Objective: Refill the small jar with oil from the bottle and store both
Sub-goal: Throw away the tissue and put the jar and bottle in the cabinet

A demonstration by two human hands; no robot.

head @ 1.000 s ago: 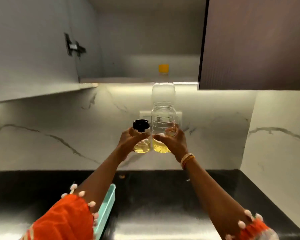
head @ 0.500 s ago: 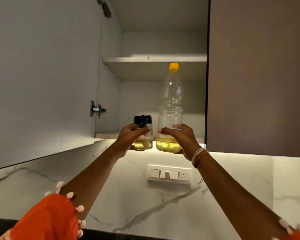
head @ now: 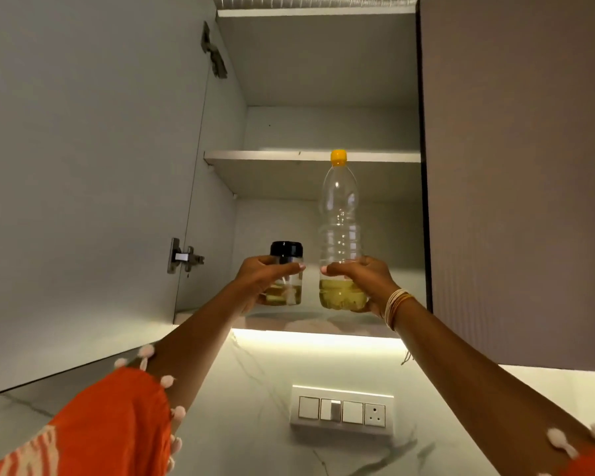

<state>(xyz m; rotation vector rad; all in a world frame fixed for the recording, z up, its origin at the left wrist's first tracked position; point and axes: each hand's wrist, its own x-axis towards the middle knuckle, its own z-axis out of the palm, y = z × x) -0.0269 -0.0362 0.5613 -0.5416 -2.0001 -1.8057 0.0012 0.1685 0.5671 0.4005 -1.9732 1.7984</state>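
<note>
- Change: a second ago both containers were held low against the marble backsplash, over the table; now both are lifted to the open cabinet (head: 323,80), level with its bottom shelf (head: 323,321).
- Meaning: pour looks done, both capped, so this reads as the storing step; neither is set down yet as far as I can tell.
- left hand (head: 261,281) grips the small jar (head: 285,280), fingers curled round its middle, black lid on top.
- right hand (head: 361,281) grips the bottle (head: 339,214) low on the body, fingers wrapped just above the oil line.
- Jar and bottle side by side, close but apart, just above the shelf's front edge; cannot tell if the bases touch it.
- Bottle long axis vertical, yellow cap (head: 338,157) pointing up, near the upper shelf (head: 272,156) edge in view; oil pooled at the bottom.
- Jar upright too, lid up, oil roughly a third full.
- Next, my guess: push both inward and release.
</note>
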